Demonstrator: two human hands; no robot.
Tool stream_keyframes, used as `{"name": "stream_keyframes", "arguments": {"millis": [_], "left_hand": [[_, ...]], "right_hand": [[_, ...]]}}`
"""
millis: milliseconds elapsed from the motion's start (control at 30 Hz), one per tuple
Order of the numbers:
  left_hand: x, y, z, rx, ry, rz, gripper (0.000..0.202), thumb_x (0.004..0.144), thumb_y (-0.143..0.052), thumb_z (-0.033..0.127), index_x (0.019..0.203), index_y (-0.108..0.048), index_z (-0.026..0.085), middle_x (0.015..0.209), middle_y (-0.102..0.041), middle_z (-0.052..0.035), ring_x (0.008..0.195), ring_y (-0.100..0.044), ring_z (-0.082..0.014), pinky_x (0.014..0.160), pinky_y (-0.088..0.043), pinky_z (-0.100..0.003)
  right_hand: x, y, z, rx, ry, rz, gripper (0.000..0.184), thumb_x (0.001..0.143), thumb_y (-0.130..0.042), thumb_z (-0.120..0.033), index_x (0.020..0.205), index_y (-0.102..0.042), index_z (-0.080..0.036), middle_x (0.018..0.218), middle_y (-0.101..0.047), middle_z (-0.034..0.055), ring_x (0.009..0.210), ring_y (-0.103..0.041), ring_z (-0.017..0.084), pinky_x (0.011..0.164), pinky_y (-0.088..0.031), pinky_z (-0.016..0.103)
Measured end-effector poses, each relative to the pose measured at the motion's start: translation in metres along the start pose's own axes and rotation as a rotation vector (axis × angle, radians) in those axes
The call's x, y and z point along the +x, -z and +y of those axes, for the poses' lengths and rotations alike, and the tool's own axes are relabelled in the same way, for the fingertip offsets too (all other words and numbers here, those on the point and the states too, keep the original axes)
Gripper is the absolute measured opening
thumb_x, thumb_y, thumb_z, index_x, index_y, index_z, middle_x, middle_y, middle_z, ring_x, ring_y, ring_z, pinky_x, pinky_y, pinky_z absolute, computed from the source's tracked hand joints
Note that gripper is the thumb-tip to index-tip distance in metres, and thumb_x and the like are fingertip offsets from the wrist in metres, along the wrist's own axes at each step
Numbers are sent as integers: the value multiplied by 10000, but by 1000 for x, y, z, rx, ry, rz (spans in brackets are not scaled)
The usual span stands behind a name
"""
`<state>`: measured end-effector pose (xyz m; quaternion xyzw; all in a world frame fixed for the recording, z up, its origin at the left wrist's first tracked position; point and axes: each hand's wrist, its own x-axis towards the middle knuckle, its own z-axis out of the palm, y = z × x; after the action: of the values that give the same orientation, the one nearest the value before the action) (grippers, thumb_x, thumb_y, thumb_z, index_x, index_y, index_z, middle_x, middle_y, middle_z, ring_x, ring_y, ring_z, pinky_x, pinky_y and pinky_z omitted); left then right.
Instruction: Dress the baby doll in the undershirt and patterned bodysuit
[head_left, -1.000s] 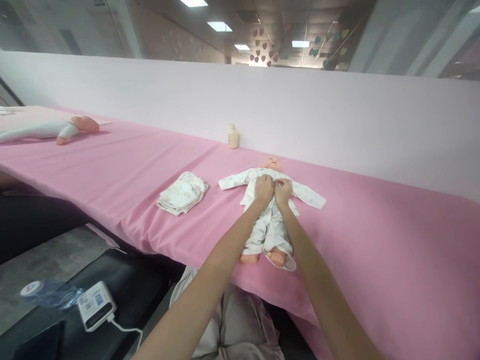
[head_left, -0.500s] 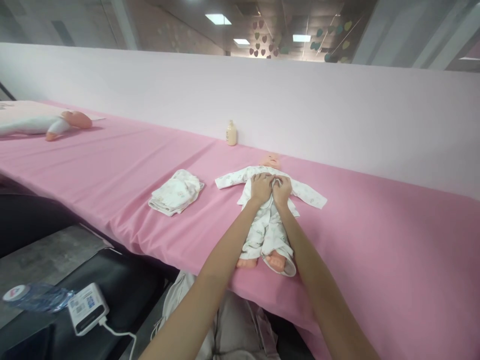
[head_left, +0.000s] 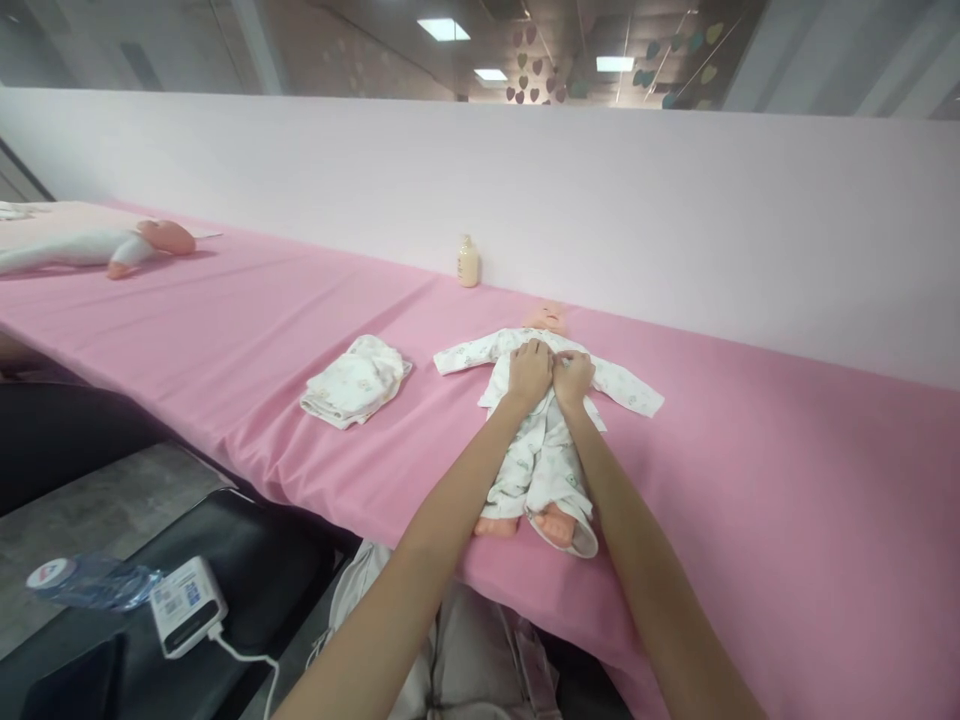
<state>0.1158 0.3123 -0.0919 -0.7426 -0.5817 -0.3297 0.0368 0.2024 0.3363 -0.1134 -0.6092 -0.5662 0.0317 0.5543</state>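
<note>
A baby doll (head_left: 550, 317) lies on its back on the pink sheet (head_left: 765, 480), its head toward the wall and its feet at the near edge. It wears a white patterned baby shirt (head_left: 628, 388) with both sleeves spread, and matching trousers (head_left: 559, 472). My left hand (head_left: 531, 370) and my right hand (head_left: 574, 377) meet at the chest, fingers closed on the front of the shirt. The exact spot they pinch is hidden by the fingers. Left of the doll rests a folded patterned cloth (head_left: 357, 381).
A pump bottle (head_left: 468, 262) stands against the white wall (head_left: 337, 180). Another doll (head_left: 112, 247) lies at the far left. On a black chair (head_left: 262, 560) below are a plastic water bottle (head_left: 94, 582), a white cabled device (head_left: 187, 606) and a dark flat object (head_left: 73, 682).
My view has shifted slightly. Both hands stay at the doll's chest, with small changes in their fingers; the doll and folded cloth lie as before.
</note>
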Motion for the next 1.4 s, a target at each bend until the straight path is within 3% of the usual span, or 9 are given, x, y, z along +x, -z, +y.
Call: {"name": "stream_keyframes", "arguments": {"millis": [167, 300, 400, 600, 833, 1067, 1400], "left_hand": [[10, -2, 4, 82, -2, -22, 235, 913, -351, 225, 990, -550, 128, 1046, -568, -133, 1012, -492, -265, 844, -356, -413], [17, -2, 2, 79, 5, -40, 273, 929, -335, 285, 954, -579, 165, 1043, -566, -126, 1040, -467, -278, 858, -346, -444], [20, -1, -3, 66, 2, -47, 268, 928, -336, 294, 984, -586, 214, 1070, -556, -109, 1047, -457, -273, 861, -349, -442], [30, -2, -9, 0, 32, -165, 214, 886, -417, 295, 952, -616, 249, 1068, -572, -91, 1059, -461, -303, 857, -349, -473], [24, -3, -12, -104, 35, -43, 175, 856, -470, 242, 906, -637, 226, 1038, -630, -59, 1034, -483, -250, 874, -350, -403], [17, -2, -14, -367, 41, 124, 171, 796, -530, 192, 847, -688, 232, 940, -693, 2, 939, -565, -198, 889, -386, -336], [16, -6, -22, -602, 92, 152, 171, 825, -522, 223, 910, -670, 207, 897, -707, -12, 832, -640, -149, 800, -461, -244]], "right_hand": [[4, -3, 2, -33, -64, 32, 171, 795, -397, -151, 687, -528, -171, 788, -565, 106, 833, -489, 238, 856, -341, 397], [0, -1, -5, -73, 26, 86, 164, 821, -379, -159, 759, -531, -172, 900, -549, 130, 917, -464, 254, 864, -335, 393], [-4, 1, -13, -101, 87, 44, 179, 854, -368, -185, 802, -538, -170, 904, -563, 121, 931, -460, 253, 861, -333, 383], [-4, 4, -15, -45, 9, -30, 208, 854, -385, -209, 834, -584, -151, 903, -615, 113, 905, -492, 232, 850, -345, 361], [-2, 3, -13, 29, 42, 13, 140, 770, -488, -214, 769, -614, -154, 849, -625, 84, 863, -511, 211, 838, -363, 331], [-4, 3, -12, 54, 5, 41, 223, 826, -382, -209, 759, -590, -161, 762, -617, 61, 754, -518, 192, 745, -369, 307], [-9, 4, -18, -78, 120, 24, 207, 817, -464, -218, 853, -657, -151, 880, -625, 92, 889, -491, 225, 856, -336, 350]]}}
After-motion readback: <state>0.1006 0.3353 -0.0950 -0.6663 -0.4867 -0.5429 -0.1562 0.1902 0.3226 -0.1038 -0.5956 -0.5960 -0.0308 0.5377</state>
